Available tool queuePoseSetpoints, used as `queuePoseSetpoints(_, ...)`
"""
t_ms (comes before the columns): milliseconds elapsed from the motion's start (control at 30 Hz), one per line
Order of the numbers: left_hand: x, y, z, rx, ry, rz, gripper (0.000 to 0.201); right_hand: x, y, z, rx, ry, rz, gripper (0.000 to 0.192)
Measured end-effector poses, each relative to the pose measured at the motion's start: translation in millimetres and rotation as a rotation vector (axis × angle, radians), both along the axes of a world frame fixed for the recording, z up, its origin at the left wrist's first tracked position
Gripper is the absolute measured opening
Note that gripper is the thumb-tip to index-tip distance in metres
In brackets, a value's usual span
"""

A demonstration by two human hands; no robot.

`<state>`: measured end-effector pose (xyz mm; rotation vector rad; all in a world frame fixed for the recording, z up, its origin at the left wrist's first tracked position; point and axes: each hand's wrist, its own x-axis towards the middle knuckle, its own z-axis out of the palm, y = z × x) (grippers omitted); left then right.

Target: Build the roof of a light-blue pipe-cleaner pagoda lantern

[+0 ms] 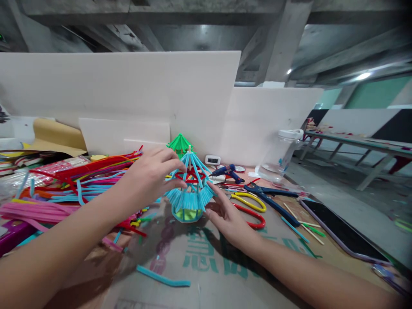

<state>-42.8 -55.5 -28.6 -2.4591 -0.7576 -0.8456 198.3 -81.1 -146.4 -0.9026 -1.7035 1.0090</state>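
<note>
In the head view, a small round pavilion model of light-blue fuzzy strips [189,201] stands upright on a printed cardboard sheet [144,298] laid over the wooden tabletop [86,274], between the two hands. Its pale-green base, posts and pleated lower eave look complete, the eave closely packed with strips across the side that shows. The pointed upper roof seems only partly covered: a few blue strips slant down from the peak, and red pieces show through the gaps, so what is left appears to lie there. The left hand [157,171] reaches to that roof with thumb and forefinger near a strip; whether they pinch it I cannot tell. The right hand [230,221] is open, its fingers spread against the model's right side. A loose light-blue strip [164,279] lies in front, and a heap of multicoloured fuzzy strips [96,184] lies to the left. Behind stands a bright-green model with a pointed roof [180,145], its roof looking much more densely covered.
</note>
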Motion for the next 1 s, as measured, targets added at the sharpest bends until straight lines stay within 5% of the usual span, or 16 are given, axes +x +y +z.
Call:
queuePoseSetpoints(267, 8, -2, -12.9, -0.059, 0.05, 0.042, 0.017, 0, 0, -0.6, -0.006, 0.023, 0.006, 0.069)
queuePoseSetpoints(733, 7, -2, -9.0, -0.028, 0.006, 0.058, 0.024, 1, 0, -4.7, 0.001, 0.003, 0.034, 0.069)
queuePoseSetpoints(1000, -1, -3, 5.9, -0.037, -0.157, 0.069, 0.031, 3, 2, -7.2, 0.003, -0.024, 0.04, 0.068)
